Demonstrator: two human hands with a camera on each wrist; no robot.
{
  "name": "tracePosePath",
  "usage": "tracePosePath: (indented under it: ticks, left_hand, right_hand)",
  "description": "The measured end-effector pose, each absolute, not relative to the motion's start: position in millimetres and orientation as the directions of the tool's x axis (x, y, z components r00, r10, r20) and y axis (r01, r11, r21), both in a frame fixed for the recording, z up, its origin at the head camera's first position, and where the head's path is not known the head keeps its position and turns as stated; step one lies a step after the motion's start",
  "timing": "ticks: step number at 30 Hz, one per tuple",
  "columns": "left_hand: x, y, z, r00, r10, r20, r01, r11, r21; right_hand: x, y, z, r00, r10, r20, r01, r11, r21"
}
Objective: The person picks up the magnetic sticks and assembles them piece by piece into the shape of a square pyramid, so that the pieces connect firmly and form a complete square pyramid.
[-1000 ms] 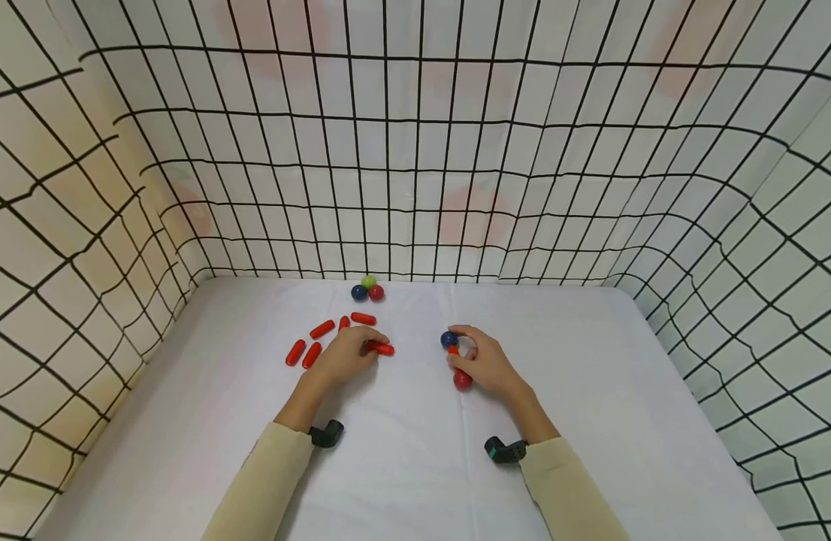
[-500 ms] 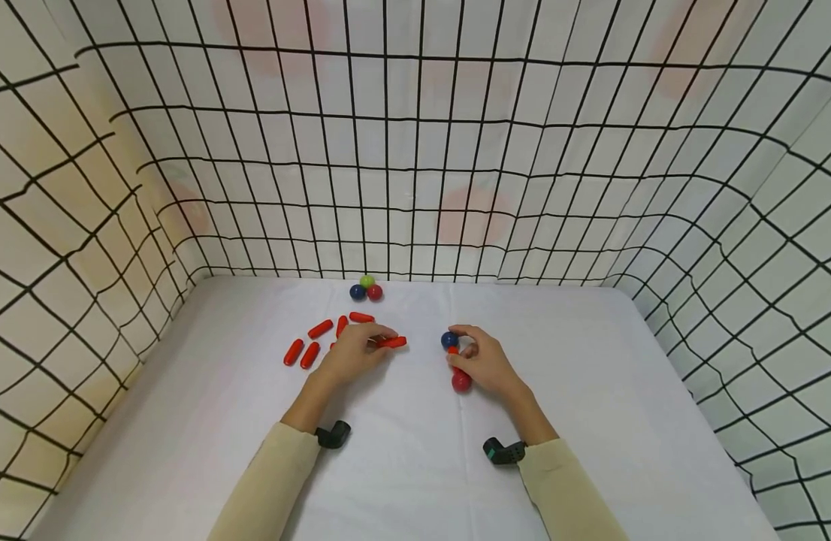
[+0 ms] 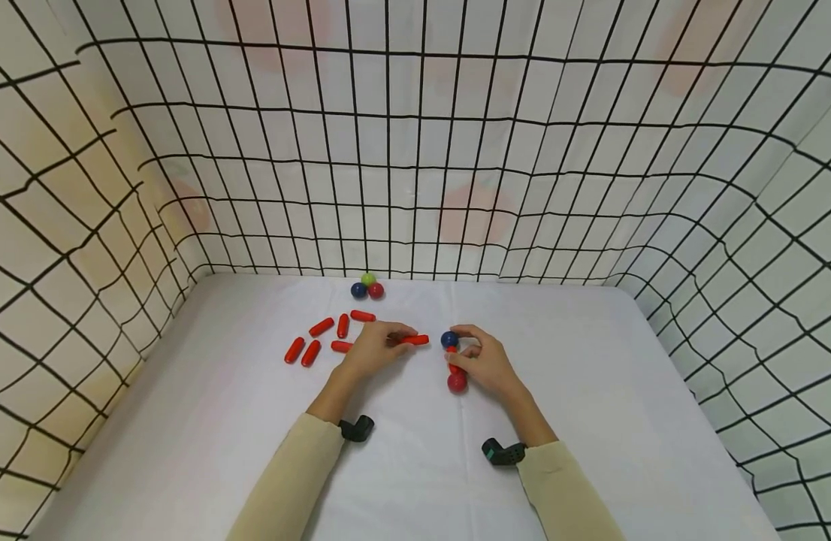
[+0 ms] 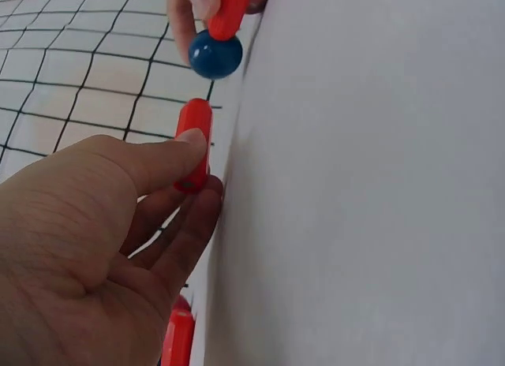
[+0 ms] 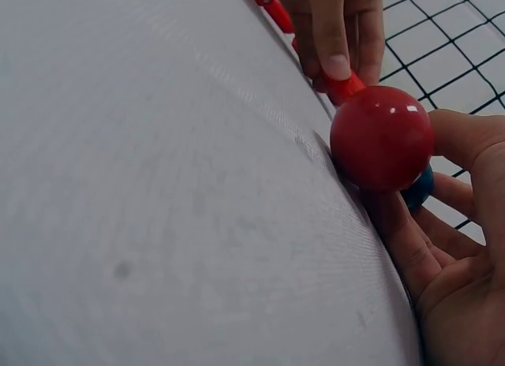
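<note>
My left hand [image 3: 375,349] pinches a red stick [image 3: 415,340] between thumb and fingers, its free end pointing right toward a blue ball. In the left wrist view that red stick [image 4: 195,141] is a rounded rod, apart from the blue ball [image 4: 215,54]. My right hand [image 3: 485,363] grips another red stick [image 3: 454,361], which has the blue ball [image 3: 449,340] at its far end and a red ball [image 3: 457,382] at its near end. The red ball [image 5: 383,139] hides most of that stick in the right wrist view.
Several loose red sticks [image 3: 321,327] lie on the white-covered table [image 3: 402,466] left of my left hand. Behind them a blue ball [image 3: 358,290], a red ball [image 3: 376,291] and a green ball [image 3: 368,279] sit together. Black wire mesh [image 3: 415,165] stands around the back and sides.
My left hand has carried its red stick to the right, closer to the blue ball. The right hand stays nearly in place, while its red ball has swung slightly left.
</note>
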State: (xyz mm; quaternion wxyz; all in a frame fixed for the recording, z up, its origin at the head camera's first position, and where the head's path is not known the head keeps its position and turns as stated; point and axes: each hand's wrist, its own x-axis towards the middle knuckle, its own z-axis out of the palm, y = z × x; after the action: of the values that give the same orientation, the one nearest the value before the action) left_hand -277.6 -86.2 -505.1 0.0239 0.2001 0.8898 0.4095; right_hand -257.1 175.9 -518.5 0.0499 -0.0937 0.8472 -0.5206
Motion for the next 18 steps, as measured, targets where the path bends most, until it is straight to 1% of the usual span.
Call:
tracePosePath:
  ticks: [13,18]
  left_hand:
    - [-283,-66,-506,-0.905,0.412,0.102,0.339,0.556,0.759]
    - [-281,-64,-505,-0.913,0.396,0.094,0.320,0.556,0.767]
  right_hand:
    - [-258,178,-522,-0.976,-0.218,0.020,-0.110,0.408,-0.906]
    - [-257,177,-521,-0.974,-0.223,0.028,-0.121,0.417,-0.901]
